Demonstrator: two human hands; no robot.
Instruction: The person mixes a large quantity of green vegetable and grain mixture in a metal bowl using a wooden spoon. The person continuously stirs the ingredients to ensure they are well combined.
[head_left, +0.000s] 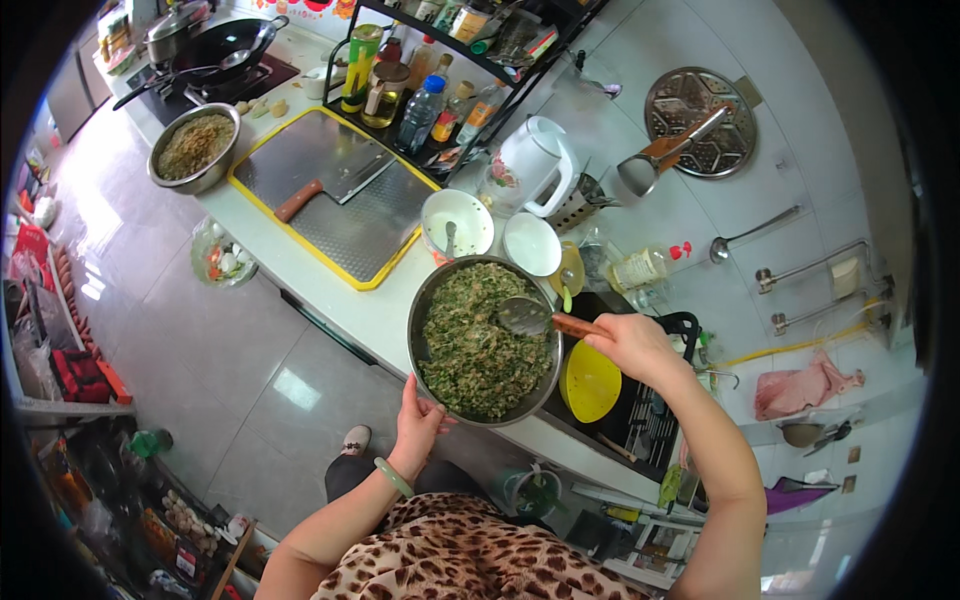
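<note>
A round metal bowl (412, 330) full of a chopped green and brown filling (480, 352) stands at the front edge of the white counter (375, 322). My left hand (417, 424) grips the near left rim of this bowl, with a pale green bangle on the wrist. In my right hand (637, 346) is the wooden handle of a metal spoon or ladle (525, 315), whose head rests in the upper right of the filling. Just beyond the bowl sit a white bowl with a spoon in it (469, 217) and a second white bowl (532, 244).
Left along the counter lies a yellow-edged metal cutting board (262, 150) bearing a cleaver (330, 187). Past it are a steel bowl of brown mince (195, 142) and a wok (225, 52) on the stove. A yellow basin (592, 382) sits in the sink, right. A white kettle (532, 157) stands behind.
</note>
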